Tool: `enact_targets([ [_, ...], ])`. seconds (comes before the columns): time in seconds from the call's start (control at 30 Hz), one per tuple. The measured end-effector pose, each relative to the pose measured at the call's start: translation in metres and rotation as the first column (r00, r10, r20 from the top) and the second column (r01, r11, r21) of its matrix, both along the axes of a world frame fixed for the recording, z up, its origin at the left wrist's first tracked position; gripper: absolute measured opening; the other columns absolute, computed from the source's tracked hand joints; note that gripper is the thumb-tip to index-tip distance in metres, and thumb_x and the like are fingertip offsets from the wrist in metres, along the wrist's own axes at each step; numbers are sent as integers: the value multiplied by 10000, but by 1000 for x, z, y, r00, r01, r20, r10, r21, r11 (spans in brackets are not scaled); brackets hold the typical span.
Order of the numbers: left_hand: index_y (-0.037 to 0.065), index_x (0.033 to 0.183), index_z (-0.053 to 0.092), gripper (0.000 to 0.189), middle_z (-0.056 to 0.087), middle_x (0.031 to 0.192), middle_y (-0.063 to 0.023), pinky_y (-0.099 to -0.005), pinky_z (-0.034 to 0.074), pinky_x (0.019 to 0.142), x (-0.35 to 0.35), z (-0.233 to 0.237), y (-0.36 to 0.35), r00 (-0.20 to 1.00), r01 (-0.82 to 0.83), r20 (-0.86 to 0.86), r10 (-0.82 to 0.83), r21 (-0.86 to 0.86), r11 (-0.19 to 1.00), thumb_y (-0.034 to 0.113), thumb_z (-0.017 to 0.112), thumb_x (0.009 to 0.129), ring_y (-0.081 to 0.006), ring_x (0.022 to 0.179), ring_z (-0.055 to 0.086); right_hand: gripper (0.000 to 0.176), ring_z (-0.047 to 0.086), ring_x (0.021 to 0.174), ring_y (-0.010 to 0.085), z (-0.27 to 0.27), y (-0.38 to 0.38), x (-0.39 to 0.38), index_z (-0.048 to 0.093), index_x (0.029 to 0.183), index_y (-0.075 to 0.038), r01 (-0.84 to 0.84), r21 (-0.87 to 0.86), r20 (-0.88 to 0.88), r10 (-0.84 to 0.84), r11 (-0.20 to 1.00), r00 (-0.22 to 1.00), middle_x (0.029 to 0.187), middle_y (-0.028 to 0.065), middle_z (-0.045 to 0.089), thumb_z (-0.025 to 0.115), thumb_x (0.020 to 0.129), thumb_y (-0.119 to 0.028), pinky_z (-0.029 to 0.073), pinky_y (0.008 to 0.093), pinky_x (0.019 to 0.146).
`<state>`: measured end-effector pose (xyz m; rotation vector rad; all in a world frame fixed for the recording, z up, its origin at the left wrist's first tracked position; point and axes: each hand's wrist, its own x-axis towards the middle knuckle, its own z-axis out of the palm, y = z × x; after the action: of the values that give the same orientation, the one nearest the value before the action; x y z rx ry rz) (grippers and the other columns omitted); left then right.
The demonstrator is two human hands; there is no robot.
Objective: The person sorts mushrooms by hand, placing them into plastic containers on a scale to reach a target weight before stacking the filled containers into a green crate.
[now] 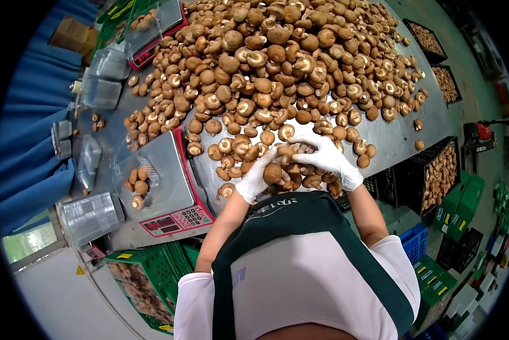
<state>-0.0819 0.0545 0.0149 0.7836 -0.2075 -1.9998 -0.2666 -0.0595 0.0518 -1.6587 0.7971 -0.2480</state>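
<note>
My left hand, in a white glove, curls around a brown mushroom at the near edge of the metal table. Just right of it, my right hand, gloved too, has its fingers bent over mushrooms near the other hand. Both hands hold mushrooms between them, close to the dark green apron. Beyond them spreads a large heap of mushrooms. On the left, a red-edged scale carries a clear plastic tray with several mushrooms.
Stacked clear trays stand left of the scale. A second scale is at the back left, near more plastic boxes. Black crates of mushrooms stand along the right side. Green crates are below the table's near left edge.
</note>
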Motion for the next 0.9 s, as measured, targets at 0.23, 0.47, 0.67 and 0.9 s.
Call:
enact_targets([
  [0.23, 14, 1214, 450, 358, 545, 1149, -144, -377, 541, 782, 9, 3, 11, 991, -137, 6, 137, -2, 991, 129, 468, 876, -227, 1018, 567, 475, 605, 952, 301, -28, -27, 38, 540, 1199, -98, 79, -633, -195, -258, 770, 946, 1117, 145, 606, 655, 754, -221, 500, 358, 797],
  [0.47, 3, 1250, 447, 430, 522, 1220, -134, -417, 546, 771, 16, -8, 21, 973, -214, -91, 214, 7, 977, 249, 431, 897, -245, 1069, 556, 357, 621, 741, 274, -42, -18, 59, 628, 932, -42, 172, -600, -94, -282, 782, 955, 791, 153, 626, 715, 722, -317, 500, 357, 667],
  [0.67, 71, 1330, 370, 649, 509, 1241, -145, -397, 550, 726, 0, -3, 12, 978, -207, -10, 207, 17, 978, 547, 419, 892, -243, 1073, 554, 314, 615, 675, 239, 13, 5, 31, 661, 864, -108, -218, -286, -124, 190, 933, 974, 732, 119, 631, 675, 777, -409, 479, 323, 648],
  [0.9, 22, 1186, 489, 584, 538, 1195, -195, -456, 548, 719, 6, -5, 14, 945, -212, -210, 250, 190, 959, 505, 472, 858, -301, 1094, 546, 234, 638, 734, 307, -13, -30, 50, 655, 970, -82, 151, -608, -140, -293, 779, 946, 818, 164, 655, 662, 789, -230, 510, 373, 674],
])
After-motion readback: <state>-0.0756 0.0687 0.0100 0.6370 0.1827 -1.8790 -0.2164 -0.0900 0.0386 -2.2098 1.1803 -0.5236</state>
